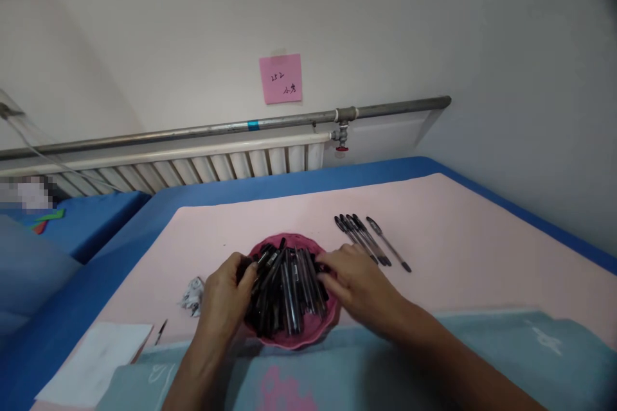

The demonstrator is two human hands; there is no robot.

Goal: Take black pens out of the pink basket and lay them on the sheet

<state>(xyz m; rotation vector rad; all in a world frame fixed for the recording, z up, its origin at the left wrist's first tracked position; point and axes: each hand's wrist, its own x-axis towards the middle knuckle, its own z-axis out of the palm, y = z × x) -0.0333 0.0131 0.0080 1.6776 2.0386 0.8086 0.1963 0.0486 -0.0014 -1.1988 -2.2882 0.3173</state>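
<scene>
A round pink basket (322,332) stands near the table's front edge, heaped with black-capped clear pens (289,289). My left hand (225,289) is at the basket's left side, thumb and fingers closed around the dark ends of some pens. Over the right rim, my right hand (354,279) reaches in with thumb and forefinger bent onto pens at that side; its fingertips are partly hidden. Just beyond my right hand, several pens (362,237) lie side by side on the pink sheet, with a single pen (389,245) slightly apart to their right.
A pink sheet (463,237) covers the blue table (385,168). Left of the basket are a crumpled wrapper (193,295), white paper (99,359) and a small dark pen-like piece (161,332). Behind are a radiator (231,166) and pipe (202,131). Teal patterned cloth (486,340) lies in front.
</scene>
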